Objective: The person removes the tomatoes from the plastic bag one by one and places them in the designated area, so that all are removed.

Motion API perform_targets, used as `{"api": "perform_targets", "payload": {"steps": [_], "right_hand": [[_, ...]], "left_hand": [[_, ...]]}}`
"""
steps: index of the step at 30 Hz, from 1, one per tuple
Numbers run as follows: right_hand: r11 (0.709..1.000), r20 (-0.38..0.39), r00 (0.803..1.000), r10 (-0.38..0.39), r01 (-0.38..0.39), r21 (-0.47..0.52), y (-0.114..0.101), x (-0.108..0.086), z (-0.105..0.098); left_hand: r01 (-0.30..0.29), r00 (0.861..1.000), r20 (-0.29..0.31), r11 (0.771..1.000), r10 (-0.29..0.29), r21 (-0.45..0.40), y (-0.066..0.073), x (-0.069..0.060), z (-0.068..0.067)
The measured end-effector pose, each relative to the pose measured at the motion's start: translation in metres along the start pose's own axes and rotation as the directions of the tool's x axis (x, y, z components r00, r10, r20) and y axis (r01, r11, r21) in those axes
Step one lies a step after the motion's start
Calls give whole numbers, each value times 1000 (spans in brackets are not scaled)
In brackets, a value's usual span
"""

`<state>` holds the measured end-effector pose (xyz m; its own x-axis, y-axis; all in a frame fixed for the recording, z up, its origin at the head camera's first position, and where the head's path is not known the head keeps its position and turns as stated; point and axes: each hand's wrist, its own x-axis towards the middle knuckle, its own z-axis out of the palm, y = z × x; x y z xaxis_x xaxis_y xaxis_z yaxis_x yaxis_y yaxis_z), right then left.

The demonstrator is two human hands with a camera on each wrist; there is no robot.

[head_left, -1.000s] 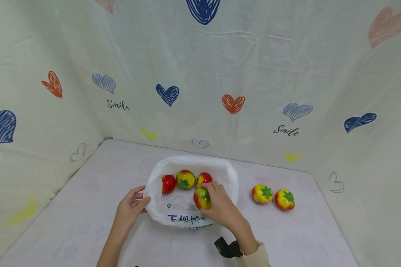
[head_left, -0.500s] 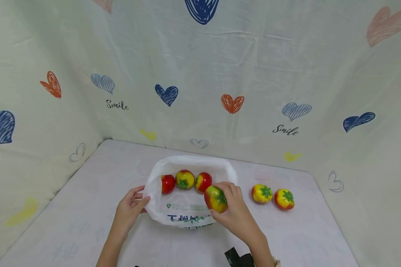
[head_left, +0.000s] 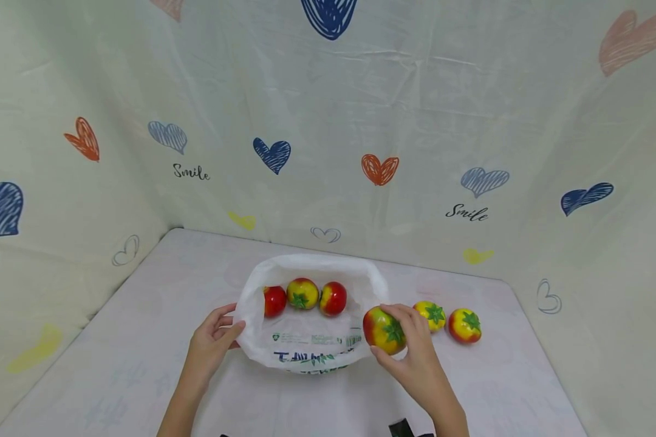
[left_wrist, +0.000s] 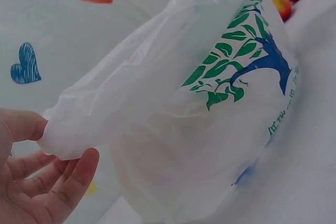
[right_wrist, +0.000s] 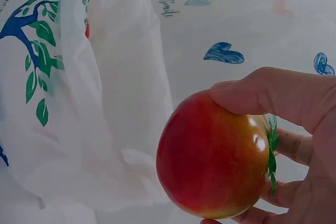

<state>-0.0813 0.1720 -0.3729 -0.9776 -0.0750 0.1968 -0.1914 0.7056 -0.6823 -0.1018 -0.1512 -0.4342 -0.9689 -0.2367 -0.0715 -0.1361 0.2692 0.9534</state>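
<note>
A white plastic bag (head_left: 379,282) with green and blue print stands open on the table, three red-yellow fruits inside, the middle one (head_left: 303,294) green-leaved. My left hand (head_left: 210,340) pinches the bag's left rim between thumb and fingers; in the left wrist view the hand (left_wrist: 42,171) grips the bag's edge (left_wrist: 73,135). Just over the bag's right rim, my right hand (head_left: 415,358) holds another red-yellow fruit (head_left: 384,331) by thumb and fingers. The right wrist view shows that fruit (right_wrist: 210,161) in the hand (right_wrist: 294,129), beside the bag (right_wrist: 126,77).
Two more red-yellow fruits, one (head_left: 430,314) partly behind my right hand and one (head_left: 464,326) farther right, lie on the white table (head_left: 503,376). A black object (head_left: 401,428) shows at the bottom edge. A curtain with printed hearts (head_left: 328,109) hangs behind.
My right hand has moved right with its fruit, from inside the bag's opening to its right rim. My left hand has stayed at the left rim.
</note>
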Motion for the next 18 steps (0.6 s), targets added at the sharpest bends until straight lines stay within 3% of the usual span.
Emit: {"api": "perform_targets", "payload": {"steps": [5,12,18], "right_hand": [[1000,-45,999,-5,5,-5,12,-5,-3],[1000,-107,994,-10,8,-14,33,-8,-4],[999,-147,989,18,-23,-33,51,-7,-6]], "left_hand": [[7,1000,12,1000,-7,6,-3,2,0],[-79,997,2,996,80,-44,-35,17,2],[-67,998,-5,997,66,-33,-26,12,1]]}}
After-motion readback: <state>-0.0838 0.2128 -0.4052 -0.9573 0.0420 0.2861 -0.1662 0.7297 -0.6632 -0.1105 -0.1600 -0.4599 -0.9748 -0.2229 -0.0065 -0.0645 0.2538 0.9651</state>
